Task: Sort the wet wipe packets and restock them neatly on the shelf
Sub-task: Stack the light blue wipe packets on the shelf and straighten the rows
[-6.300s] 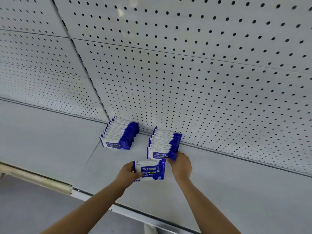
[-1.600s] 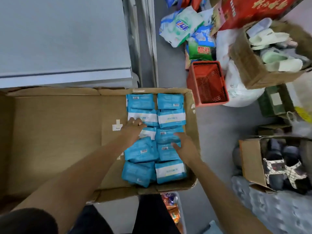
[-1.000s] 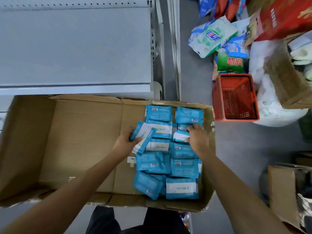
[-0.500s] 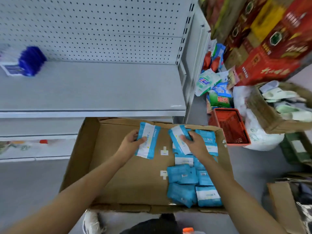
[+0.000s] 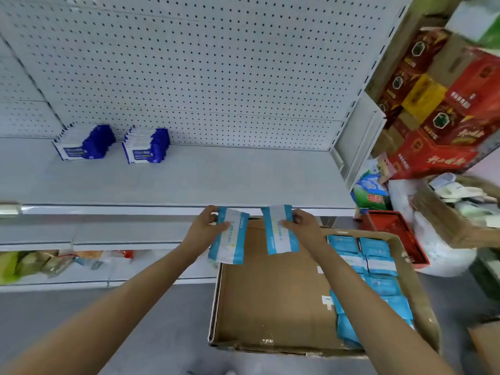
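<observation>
White pegboard back wall (image 5: 205,71) filled the upper view, above a grey shelf (image 5: 216,180) that ran to a right end panel. Grey floor (image 5: 67,315) below; a lower shelf (image 5: 54,269) at left held blurred goods. Red and yellow cartons (image 5: 438,104) were stacked past the shelf's right end, with a red basket (image 5: 400,234) and bags on the floor under them. An open cardboard box (image 5: 270,293) sat on the floor under the shelf's front edge, light blue packets (image 5: 376,269) lined along its right wall, left part bare. Two rows of dark blue wipe packets stood at the shelf's back edge towards the left: left row (image 5: 84,143), right row (image 5: 146,146), near each other, each row running front to back, labels facing front. Left hand (image 5: 205,230) pinched a light blue packet (image 5: 230,236), thumb on its face, long axis near vertical, top tilted slightly left, top edge at the shelf's front edge. Right hand (image 5: 300,226) pinched a second light blue packet (image 5: 280,230) the same way, long axis near vertical, just beside the first, not touching. Both were held over the box's back wall.
</observation>
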Demonstrator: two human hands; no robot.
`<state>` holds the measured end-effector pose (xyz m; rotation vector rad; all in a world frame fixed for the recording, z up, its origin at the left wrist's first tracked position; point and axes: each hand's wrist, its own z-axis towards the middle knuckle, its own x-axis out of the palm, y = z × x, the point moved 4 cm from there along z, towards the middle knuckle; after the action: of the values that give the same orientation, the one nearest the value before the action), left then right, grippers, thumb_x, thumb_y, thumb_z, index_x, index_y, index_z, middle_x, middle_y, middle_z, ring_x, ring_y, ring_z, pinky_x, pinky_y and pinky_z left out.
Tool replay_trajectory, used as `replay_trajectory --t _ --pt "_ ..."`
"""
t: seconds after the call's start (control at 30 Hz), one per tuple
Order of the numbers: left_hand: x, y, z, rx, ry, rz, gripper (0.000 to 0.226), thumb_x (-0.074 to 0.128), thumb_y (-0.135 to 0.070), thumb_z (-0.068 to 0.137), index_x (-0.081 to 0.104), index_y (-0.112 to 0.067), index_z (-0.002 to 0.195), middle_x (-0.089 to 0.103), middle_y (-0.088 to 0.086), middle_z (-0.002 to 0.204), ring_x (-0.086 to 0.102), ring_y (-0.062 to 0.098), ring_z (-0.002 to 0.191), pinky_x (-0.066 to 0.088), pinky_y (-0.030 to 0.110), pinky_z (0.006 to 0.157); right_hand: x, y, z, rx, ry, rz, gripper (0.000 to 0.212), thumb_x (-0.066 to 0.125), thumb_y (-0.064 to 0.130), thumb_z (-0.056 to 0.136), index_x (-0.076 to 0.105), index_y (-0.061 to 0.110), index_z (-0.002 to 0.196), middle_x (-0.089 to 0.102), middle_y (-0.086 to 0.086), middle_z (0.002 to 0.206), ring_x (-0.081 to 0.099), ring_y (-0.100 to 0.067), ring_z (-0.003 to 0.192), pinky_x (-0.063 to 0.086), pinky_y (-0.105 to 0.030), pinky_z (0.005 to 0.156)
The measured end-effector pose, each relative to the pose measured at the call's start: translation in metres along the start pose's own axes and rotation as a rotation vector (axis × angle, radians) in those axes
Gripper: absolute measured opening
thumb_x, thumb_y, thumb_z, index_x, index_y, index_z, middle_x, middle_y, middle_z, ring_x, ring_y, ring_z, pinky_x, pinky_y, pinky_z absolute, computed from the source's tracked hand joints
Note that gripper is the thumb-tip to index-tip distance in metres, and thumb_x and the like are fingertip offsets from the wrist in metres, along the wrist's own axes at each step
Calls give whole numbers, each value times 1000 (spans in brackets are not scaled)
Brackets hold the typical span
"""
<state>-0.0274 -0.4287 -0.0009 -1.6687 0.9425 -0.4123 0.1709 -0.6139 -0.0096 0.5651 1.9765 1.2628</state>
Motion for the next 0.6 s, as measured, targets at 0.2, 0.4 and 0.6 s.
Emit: replay_trajectory --t 0.2,0.4,0.6 --pt "-90 5 12 -73 -34 -118 41 72 -1 83 57 -14 119 66 14 103 71 26 86 61 32 66 72 49 32 33 33 30 17 75 0 78 58 4 83 66 -20 90 63 -21 75 55 -31 63" --pt "-176 23 58 -187 44 -259 21 61 6 90 61 -10 104 67 19 109 70 26 90 62 34 68 150 81 70 45 27 104 22 71 -8 79 55 -3 93 64 -18 94 68 -22 78 59 -27 61" --pt "-250 26 105 -263 23 -189 11 53 -11 99 56 -20 93 66 7 95 66 19 82 59 31 68 219 103 103 87 31 245 26 66 -8 83 60 -7 109 68 -20 104 68 -32 96 59 -38 80"
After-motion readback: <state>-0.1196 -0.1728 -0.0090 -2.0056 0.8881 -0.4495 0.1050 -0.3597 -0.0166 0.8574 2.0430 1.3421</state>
